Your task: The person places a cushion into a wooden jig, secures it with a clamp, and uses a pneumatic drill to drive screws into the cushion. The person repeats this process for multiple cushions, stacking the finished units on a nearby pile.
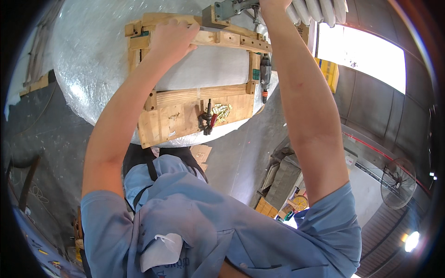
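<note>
Wooden frame: laid on the board; rails and sides are placed, fastening cannot be confirmed.
Left hand: fingers are curled round the far rail.
Right hand: cropped; finger state cannot be told.
Brass fittings: left loose, apparently unused.

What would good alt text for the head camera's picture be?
A person's left hand rests on a wooden frame; the right hand, partly cut off, is near a grey clamp. Brass-coloured pieces lie closer in.
</note>
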### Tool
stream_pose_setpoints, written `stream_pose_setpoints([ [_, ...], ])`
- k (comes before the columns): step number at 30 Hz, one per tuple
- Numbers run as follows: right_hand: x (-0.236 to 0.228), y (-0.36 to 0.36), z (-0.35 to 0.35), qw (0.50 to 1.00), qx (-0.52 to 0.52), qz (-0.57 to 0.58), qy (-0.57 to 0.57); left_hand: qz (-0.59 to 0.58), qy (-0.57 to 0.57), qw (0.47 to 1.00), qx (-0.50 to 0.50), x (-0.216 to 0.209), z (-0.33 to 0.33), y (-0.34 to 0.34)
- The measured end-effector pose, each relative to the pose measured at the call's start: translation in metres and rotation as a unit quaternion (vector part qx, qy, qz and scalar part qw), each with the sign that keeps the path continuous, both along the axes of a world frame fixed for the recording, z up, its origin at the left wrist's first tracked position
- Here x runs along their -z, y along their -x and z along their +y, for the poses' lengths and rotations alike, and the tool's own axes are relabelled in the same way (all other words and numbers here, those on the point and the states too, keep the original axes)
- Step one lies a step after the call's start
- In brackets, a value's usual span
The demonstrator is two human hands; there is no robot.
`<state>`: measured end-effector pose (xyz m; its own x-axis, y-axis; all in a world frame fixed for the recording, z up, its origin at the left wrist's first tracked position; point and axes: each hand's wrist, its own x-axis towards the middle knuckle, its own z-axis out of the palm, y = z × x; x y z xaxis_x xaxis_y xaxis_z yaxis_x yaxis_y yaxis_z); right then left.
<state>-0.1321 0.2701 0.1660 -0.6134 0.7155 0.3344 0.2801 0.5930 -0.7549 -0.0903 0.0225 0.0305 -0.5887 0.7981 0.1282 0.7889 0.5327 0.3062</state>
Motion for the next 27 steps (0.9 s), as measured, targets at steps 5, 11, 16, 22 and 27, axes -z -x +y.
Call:
stream_pose_setpoints([
  [5, 0.005, -0.001, 0.003, 1.0, -0.008, 0.028, 0.013, -0.059, 0.04, 0.997, -0.005, -0.014, 0.003, -0.001],
  [11, -0.004, -0.005, 0.006, 0.999, 0.003, -0.023, -0.042, -0.011, 0.006, 1.0, -0.002, 0.001, 0.008, -0.001],
  [16, -0.001, -0.003, 0.004, 1.0, 0.0, -0.014, -0.019, -0.007, 0.023, 1.0, -0.001, 0.001, 0.008, 0.0],
  [22, 0.002, 0.0, 0.004, 1.0, 0.008, -0.007, -0.024, -0.055, 0.044, 0.998, 0.004, -0.008, 0.011, 0.009],
  [27, 0.003, -0.002, 0.005, 0.999, 0.015, -0.011, -0.046, 0.076, -0.168, 0.982, -0.03, -0.017, -0.01, -0.04],
])
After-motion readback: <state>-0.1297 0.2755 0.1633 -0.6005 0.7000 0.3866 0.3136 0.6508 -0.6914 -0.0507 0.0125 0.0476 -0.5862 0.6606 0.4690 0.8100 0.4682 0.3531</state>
